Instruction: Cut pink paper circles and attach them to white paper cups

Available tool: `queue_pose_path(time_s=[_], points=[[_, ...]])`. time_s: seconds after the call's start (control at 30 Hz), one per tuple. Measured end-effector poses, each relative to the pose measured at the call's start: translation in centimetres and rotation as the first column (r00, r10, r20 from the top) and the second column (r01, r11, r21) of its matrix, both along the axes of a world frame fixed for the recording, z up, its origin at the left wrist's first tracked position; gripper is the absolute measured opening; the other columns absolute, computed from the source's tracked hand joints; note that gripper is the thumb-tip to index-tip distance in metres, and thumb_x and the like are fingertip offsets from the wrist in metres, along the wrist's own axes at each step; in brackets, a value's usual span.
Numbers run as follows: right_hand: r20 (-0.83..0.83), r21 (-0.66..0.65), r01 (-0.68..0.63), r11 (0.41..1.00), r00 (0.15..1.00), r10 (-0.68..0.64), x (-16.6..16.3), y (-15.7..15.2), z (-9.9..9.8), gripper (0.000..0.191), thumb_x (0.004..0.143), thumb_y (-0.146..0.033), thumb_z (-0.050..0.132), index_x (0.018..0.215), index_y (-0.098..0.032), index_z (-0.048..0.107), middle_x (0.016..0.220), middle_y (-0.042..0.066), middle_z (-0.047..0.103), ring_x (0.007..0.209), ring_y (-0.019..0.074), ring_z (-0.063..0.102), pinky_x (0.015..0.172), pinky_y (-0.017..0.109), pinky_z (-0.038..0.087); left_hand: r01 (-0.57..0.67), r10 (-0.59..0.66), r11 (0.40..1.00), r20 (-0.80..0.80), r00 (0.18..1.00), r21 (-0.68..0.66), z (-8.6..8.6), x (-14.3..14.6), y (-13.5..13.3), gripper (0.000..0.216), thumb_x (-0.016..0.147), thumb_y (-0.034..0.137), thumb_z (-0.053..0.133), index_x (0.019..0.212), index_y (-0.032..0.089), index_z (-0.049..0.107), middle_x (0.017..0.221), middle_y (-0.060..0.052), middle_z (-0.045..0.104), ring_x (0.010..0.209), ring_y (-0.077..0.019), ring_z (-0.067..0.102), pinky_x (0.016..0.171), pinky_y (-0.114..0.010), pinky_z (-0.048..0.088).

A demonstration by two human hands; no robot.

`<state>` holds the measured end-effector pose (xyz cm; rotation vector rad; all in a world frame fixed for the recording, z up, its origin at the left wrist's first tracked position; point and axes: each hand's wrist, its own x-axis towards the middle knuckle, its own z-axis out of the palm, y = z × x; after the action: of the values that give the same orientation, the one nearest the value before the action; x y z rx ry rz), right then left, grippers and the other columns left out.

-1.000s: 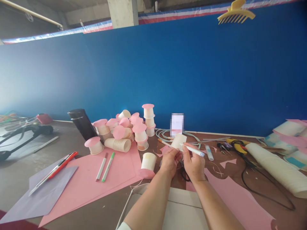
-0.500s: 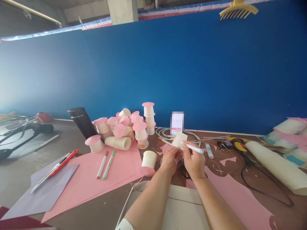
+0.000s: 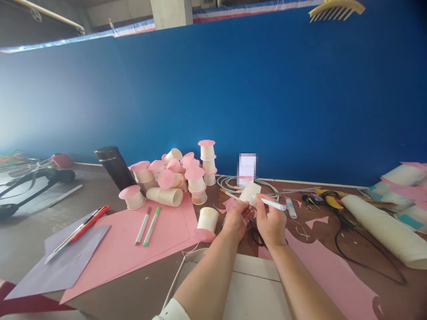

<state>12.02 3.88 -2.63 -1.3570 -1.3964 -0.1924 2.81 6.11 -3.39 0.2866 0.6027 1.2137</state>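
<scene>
My left hand (image 3: 237, 218) is closed on a white paper cup (image 3: 249, 194), which is tilted on its side above the table. In my right hand (image 3: 271, 223) is a white marker pen (image 3: 271, 203), its tip end against or very near the cup's wall and its blue end pointing right. Whether a mark shows on the cup I cannot make out. Just left of my hands, another paper cup (image 3: 208, 219) stands upside down on a pink paper disc (image 3: 204, 235).
Cups with pink discs (image 3: 196, 180) crowd the back left beside a black bottle (image 3: 115, 166). Two markers (image 3: 151, 226) and a utility knife (image 3: 78, 233) lie on coloured paper. A glue stick (image 3: 291, 208), cables and a long cup stack (image 3: 383, 229) lie on the right.
The view has shifted slightly. My hands keep hold of the cup and the marker pen, and the pen has moved a little to the right.
</scene>
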Motion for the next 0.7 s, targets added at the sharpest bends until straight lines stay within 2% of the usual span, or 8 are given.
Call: queue_pose_path(time_s=[0.43, 0.7], points=[[-0.023, -0.010, -0.004, 1.000, 1.000, 0.004, 0.00, -0.02, 0.05, 0.029, 0.091, -0.037, 0.047, 0.095, -0.015, 0.066, 0.091, 0.011, 0.070, 0.089, 0.0227, 0.064, 0.080, 0.033, 0.049, 0.005, -0.005, 1.000, 0.033, 0.999, -0.017, 0.23, -0.28, -0.11, 0.003, 0.072, 0.008, 0.062, 0.071, 0.007, 0.060, 0.063, -0.006, 0.061, 0.058, -0.0095, 0.059, 0.062, -0.019, 0.052], [-0.003, 0.010, 0.005, 1.000, 1.000, -0.005, 0.04, 0.04, -0.11, 0.030, 0.091, -0.037, 0.047, 0.095, -0.015, 0.066, 0.093, 0.012, 0.070, 0.091, 0.0236, 0.064, 0.081, 0.035, 0.049, -0.004, 0.004, 0.999, 0.008, 1.000, -0.036, 0.24, -0.26, -0.11, 0.003, 0.073, 0.009, 0.060, 0.076, 0.009, 0.061, 0.075, -0.010, 0.065, 0.067, -0.0124, 0.063, 0.070, -0.023, 0.053]])
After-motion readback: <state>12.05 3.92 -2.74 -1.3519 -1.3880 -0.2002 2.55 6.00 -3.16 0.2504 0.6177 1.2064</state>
